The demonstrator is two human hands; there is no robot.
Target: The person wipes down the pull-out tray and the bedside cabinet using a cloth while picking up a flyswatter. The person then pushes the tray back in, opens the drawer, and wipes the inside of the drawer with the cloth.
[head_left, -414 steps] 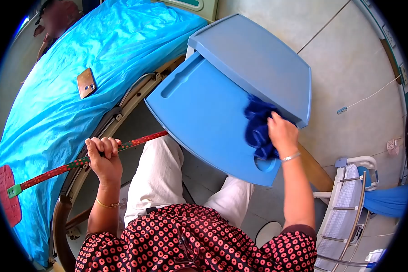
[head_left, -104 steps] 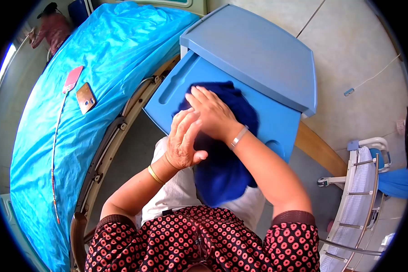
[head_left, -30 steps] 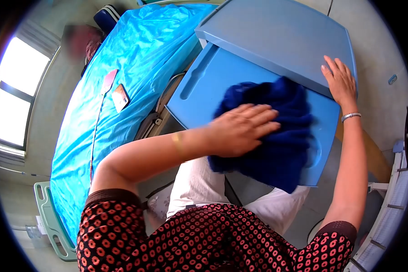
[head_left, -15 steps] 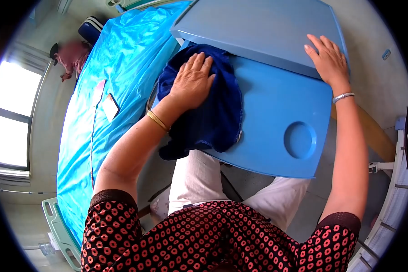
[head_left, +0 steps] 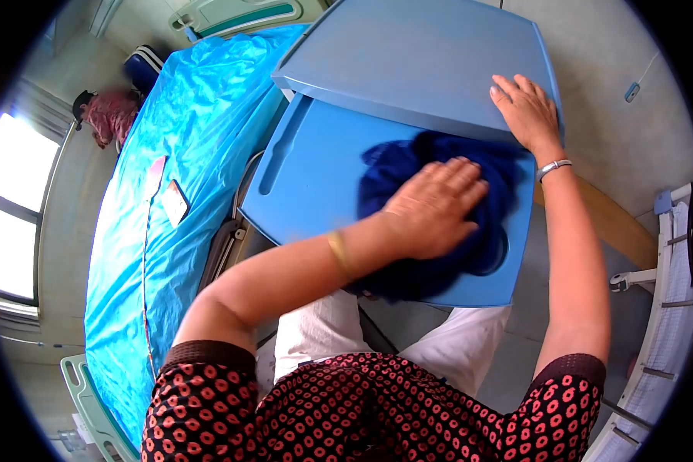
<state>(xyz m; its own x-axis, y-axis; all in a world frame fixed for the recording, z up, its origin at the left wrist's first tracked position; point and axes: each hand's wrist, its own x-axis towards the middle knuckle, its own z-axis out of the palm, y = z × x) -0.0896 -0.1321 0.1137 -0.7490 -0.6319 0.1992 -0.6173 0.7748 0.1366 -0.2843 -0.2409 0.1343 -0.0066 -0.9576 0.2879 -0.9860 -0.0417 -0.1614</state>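
Note:
My left hand (head_left: 437, 209) lies flat, fingers stretched out, on a bunched dark blue cloth (head_left: 393, 266). The cloth is pressed against a light blue pull-out tray (head_left: 323, 177) and covers part of its right half, including part of the round cup recess (head_left: 500, 252). Motion slightly blurs this hand and the cloth. My right hand (head_left: 527, 114) rests open, fingers a little apart, on the front right of the grey-blue cabinet top (head_left: 408, 61), which stands above the tray.
On the left is a bed under a shiny blue cover (head_left: 215, 115), with a phone (head_left: 175, 203) and a long thin stick with a pink flat end (head_left: 155, 175) on it. A person (head_left: 112, 115) is beyond it. A white rail frame (head_left: 662, 300) stands at right.
My left hand and the cloth have slid across the tray from its left side to its right, uncovering a long groove on the left. My right hand stays on the cabinet top.

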